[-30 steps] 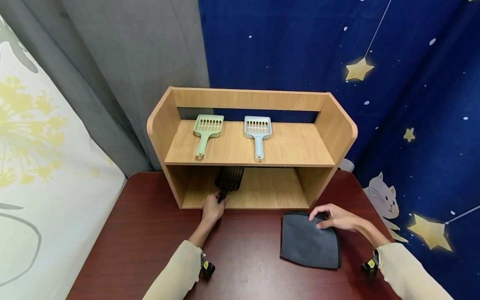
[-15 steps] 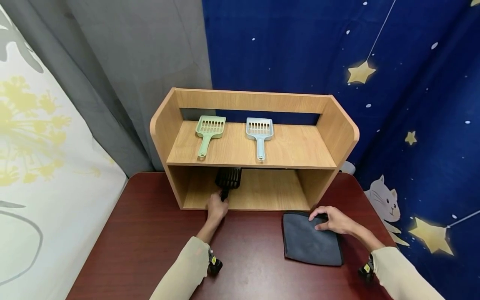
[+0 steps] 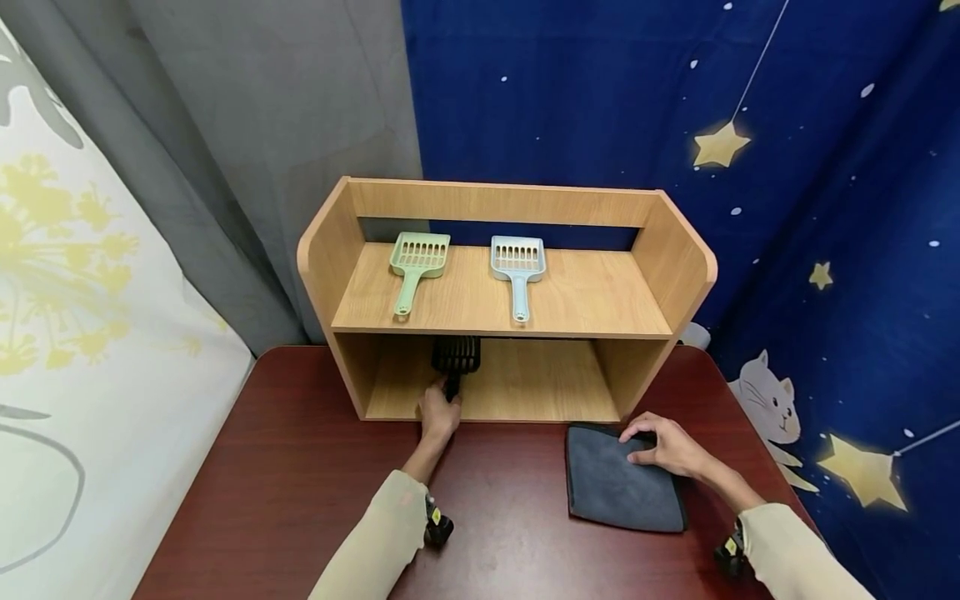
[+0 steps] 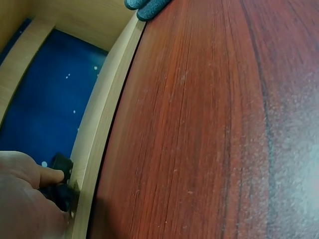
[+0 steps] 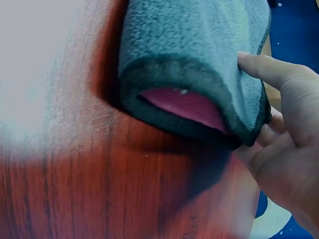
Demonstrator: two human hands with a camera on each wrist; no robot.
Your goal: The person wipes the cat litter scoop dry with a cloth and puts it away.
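My left hand (image 3: 439, 412) grips the handle of a black slotted litter scoop (image 3: 457, 355) in the lower compartment of the wooden shelf (image 3: 540, 375). The scoop's head points to the back. In the left wrist view, fingers (image 4: 52, 175) wrap the dark handle right at the shelf's front edge. On the table, a folded grey cloth (image 3: 622, 483) lies in front of the shelf's right end. My right hand (image 3: 670, 446) pinches its far right edge; in the right wrist view the thumb (image 5: 261, 67) presses on the cloth's face, other fingers behind the edge. Pink shows inside the fold.
A green litter scoop (image 3: 417, 262) and a light blue litter scoop (image 3: 517, 271) lie on the upper board, handles toward the front. The dark red table (image 3: 300, 492) bears the shelf. Grey and blue star-patterned curtains (image 3: 562, 100) hang behind, with a white patterned cloth at left.
My left hand has shifted slightly right, and the black litter scoop has swung from a slant to nearly straight. The right hand and the grey cloth stay nearly where they were.
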